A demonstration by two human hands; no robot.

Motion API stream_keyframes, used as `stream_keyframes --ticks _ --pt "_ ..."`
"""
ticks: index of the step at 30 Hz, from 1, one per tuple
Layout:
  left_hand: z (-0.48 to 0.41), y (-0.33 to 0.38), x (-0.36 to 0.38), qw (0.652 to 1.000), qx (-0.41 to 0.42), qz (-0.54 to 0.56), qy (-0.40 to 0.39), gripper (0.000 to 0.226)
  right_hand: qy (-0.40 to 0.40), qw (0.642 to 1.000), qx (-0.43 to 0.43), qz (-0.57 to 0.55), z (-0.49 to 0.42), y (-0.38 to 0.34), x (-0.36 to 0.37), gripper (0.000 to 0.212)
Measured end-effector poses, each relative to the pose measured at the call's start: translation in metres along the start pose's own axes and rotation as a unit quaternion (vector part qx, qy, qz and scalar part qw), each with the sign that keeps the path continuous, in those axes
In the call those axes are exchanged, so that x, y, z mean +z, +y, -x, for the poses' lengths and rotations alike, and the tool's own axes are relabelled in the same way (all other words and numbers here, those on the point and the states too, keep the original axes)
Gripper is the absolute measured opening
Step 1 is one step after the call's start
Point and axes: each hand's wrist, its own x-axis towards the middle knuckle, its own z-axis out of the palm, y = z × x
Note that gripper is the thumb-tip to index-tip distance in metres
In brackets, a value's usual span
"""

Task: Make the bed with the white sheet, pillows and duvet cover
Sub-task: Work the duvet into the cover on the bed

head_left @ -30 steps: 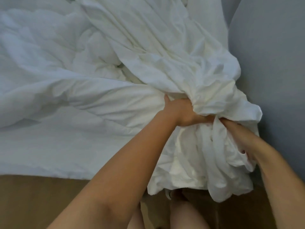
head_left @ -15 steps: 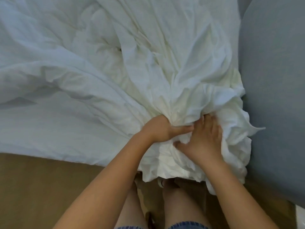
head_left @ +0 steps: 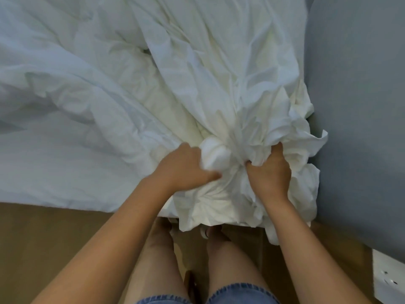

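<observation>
At the bed's near right corner, beside the grey wall (head_left: 355, 106), your left hand (head_left: 184, 170) and right hand (head_left: 269, 174) each gripped the bunched cover (head_left: 221, 106), fingers curled into soft, creased white cloth fanning away across the bed.

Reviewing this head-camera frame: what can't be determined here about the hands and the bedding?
- Left hand: motion-blurred at the fingertips, which are buried in the white fabric; its exact grip is unclear.
- Right hand: fingertips curl into the folds and are hidden.
- Sheet or duvet cover: the bunched white layers cannot be told apart.
- Pillows: none identifiable; the bed runs past the top and left edges.
- Bed corner: covered by the fabric.
</observation>
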Motion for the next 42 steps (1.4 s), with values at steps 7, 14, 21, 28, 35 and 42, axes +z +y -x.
stream_keyframes --ticks 7,14,21,28,35,42 --pt "-0.036 0.041 0.019 0.989 0.062 0.122 0.061 0.042 -0.02 0.999 -0.04 0.02 -0.003 -0.002 -0.005 0.086" --pt "0.043 0.014 0.055 0.936 0.273 -0.103 0.197 0.066 0.06 0.994 0.063 -0.062 -0.027 0.011 -0.031 0.044" --pt "0.022 0.014 0.022 0.926 0.061 0.282 -0.244 0.047 0.005 0.999 0.03 -0.042 -0.02 0.015 -0.023 0.043" --pt "-0.041 0.038 0.056 0.96 0.016 0.266 -0.079 0.068 -0.003 0.999 0.032 -0.042 -0.027 0.02 -0.027 0.048" --pt "0.028 0.024 0.062 0.989 0.107 0.097 -0.029 0.029 -0.028 0.998 0.04 -0.033 -0.019 0.022 -0.024 0.052" --pt "0.095 0.016 -0.028 0.894 0.127 -0.004 0.429 0.024 -0.04 0.996 0.051 -0.068 -0.007 0.011 -0.019 0.049"
